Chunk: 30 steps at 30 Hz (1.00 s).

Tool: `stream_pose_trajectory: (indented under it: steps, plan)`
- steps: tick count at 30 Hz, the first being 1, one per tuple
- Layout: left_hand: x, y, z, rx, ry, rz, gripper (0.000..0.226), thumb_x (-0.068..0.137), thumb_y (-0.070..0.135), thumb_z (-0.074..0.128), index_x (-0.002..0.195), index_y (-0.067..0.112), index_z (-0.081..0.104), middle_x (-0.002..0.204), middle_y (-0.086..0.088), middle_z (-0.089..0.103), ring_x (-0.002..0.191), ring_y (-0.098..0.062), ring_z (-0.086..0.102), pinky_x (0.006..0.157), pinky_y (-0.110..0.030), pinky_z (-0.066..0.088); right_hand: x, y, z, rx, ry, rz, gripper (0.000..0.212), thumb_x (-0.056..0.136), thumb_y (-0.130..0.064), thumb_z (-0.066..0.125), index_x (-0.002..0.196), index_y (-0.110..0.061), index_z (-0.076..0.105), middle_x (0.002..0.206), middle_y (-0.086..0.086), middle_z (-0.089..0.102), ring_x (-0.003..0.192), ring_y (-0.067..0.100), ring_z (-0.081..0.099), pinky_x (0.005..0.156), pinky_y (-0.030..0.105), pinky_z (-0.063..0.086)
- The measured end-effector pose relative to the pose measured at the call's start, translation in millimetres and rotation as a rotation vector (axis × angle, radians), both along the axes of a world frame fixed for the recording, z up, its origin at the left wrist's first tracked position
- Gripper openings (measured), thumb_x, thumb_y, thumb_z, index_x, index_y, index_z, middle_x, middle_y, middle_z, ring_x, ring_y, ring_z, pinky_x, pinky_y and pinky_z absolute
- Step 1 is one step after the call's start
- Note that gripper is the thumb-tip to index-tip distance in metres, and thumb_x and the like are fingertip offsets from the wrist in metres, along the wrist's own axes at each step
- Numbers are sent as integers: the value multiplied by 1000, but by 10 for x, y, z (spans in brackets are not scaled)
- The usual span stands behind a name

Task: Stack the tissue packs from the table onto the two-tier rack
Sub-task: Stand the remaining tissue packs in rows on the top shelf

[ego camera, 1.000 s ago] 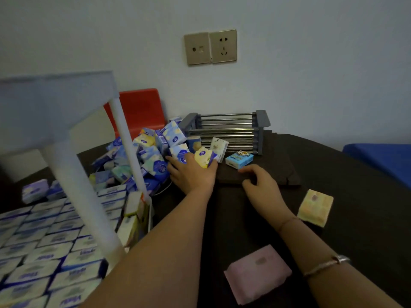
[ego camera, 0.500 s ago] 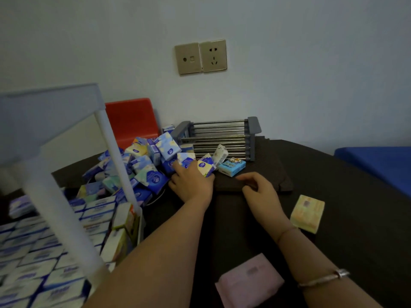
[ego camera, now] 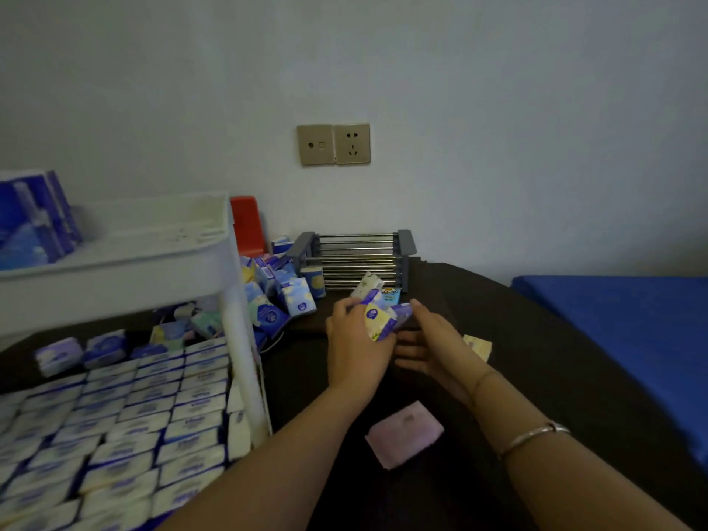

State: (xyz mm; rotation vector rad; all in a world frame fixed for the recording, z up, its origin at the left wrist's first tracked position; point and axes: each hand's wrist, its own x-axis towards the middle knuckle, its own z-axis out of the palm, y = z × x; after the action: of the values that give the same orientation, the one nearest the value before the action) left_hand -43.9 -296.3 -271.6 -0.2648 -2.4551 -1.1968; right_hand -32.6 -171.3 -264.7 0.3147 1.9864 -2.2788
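Now both hands (ego camera: 387, 339) have lifted tissue packs (ego camera: 383, 320) off the table (ego camera: 536, 377).

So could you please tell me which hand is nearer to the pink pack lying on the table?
About even, perhaps the right hand by a little: it hangs open just beyond the pink pack and slightly right. The left hand, gripping tissue packs, is beyond it and slightly left.
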Motion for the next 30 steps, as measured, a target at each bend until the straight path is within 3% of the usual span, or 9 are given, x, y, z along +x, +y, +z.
stream_pose_trajectory:
  steps: [5,8,13,17,20,23,26,30]
  plan:
    - [611,-186,422,-44,53,-192,52,80,24,72,128,21,50,127,3,46,117,-12,42,85,-18,36,584,-94,472,-56,46,-44,33,94,-33,53,120,-14,54,109,15,66,98,28,66,85,42,54]
    - [919,-363,690,19,75,-327,42,81,27,71,119,23,54,115,5,51,110,-13,47,84,-20,40,915,-131,751,-88,107,-41,38,89,-28,61,123,-16,51,112,14,67,99,27,67,83,41,55]
    - [1396,-666,1206,178,34,-545,22,88,28,64,106,34,54,100,12,60,88,4,57,68,-7,46,1350,-297,1227,103,232,-84,45,81,-37,70,119,-21,53,116,11,64,101,24,64,74,34,52]
    - [1617,-933,1637,289,24,-562,17,92,21,59,109,21,57,100,5,62,89,-5,61,62,-6,48,1610,-536,1611,232,323,-46,43,83,-43,67,116,-18,56,110,12,67,88,21,67,68,28,51]
    - [1752,-1199,1937,369,-11,-547,15,93,24,57,108,20,58,103,0,65,91,-7,64,67,-17,52,1781,-752,1903,329,390,15,40,85,-42,63,117,-20,55,102,5,69,76,12,69,60,23,50]
    - [1861,-1469,2187,397,-30,-532,8,94,29,54,101,27,58,95,8,65,85,-4,62,66,-22,48,1868,-971,2155,427,417,101,39,84,-37,65,119,-24,53,99,3,69,80,13,68,70,27,51]
    - [1935,-1720,2360,371,-48,-543,7,94,34,54,99,31,58,90,15,64,79,4,61,64,-20,43,1874,-1213,2333,475,416,139,41,84,-32,66,121,-25,50,105,7,65,88,19,66,68,26,54]
    - [1966,-2002,2482,405,-131,-568,18,90,38,60,104,28,60,98,5,72,85,-7,69,72,-26,50,1844,-1510,2442,447,397,108,34,87,-27,64,117,-22,49,99,8,62,86,21,64,61,26,55]
